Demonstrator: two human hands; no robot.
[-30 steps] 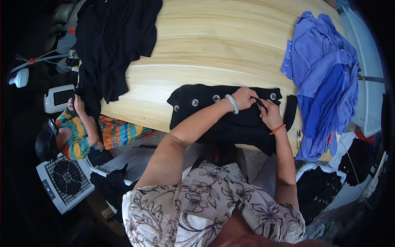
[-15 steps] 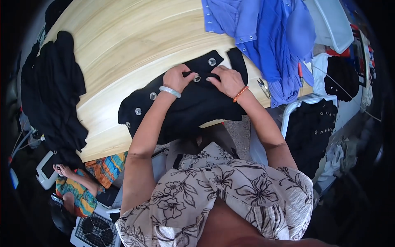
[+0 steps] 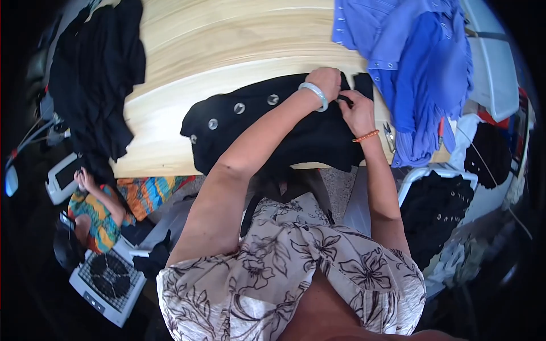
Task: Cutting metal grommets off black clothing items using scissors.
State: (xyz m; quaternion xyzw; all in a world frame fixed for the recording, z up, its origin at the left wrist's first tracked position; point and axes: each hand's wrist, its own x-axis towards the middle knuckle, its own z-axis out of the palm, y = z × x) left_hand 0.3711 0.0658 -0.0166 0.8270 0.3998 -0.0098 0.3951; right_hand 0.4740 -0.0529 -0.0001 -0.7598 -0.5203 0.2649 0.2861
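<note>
A black garment (image 3: pixel 273 139) with a row of shiny round buttons (image 3: pixel 239 108) lies along the table's near edge. Toward its right end my left hand (image 3: pixel 326 83), below a pale bangle, is closed on the fabric edge. Close beside it, my right hand (image 3: pixel 358 111), with an orange bead bracelet at the wrist, pinches the same edge between thumb and fingers. What lies between the fingertips is partly hidden. A pair of thread snips (image 3: pixel 390 137) rests on the table, to the right of my right hand.
Blue-violet garments (image 3: pixel 415 68) are heaped at the right, with a red-handled tool (image 3: pixel 441 129) on them. Another black garment (image 3: pixel 99 74) hangs over the left end of the wooden table (image 3: pixel 227 34). A crate of black cloth (image 3: pixel 435 210) stands low right; a person (image 3: pixel 99 210) sits low left.
My left hand has moved right along the garment's edge, past the buttons, and now meets my right hand near the end. The whole view has shifted.
</note>
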